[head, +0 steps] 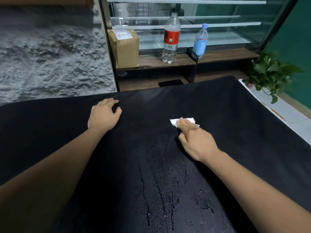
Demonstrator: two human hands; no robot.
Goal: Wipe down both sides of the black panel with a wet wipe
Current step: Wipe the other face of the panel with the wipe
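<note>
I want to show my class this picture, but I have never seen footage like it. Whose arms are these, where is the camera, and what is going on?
There is no machine here. A person wears one wide-angle camera on the head, looking forward and down, so you see their own two arms. In front of them lies a large black panel. The right hand presses a white wipe onto it with straight fingers. The left hand rests on the panel near its far edge and holds nothing. Wet streaks show nearer the camera. Behind the panel stand a red-labelled bottle, a blue-labelled bottle, a box and a plant.
</note>
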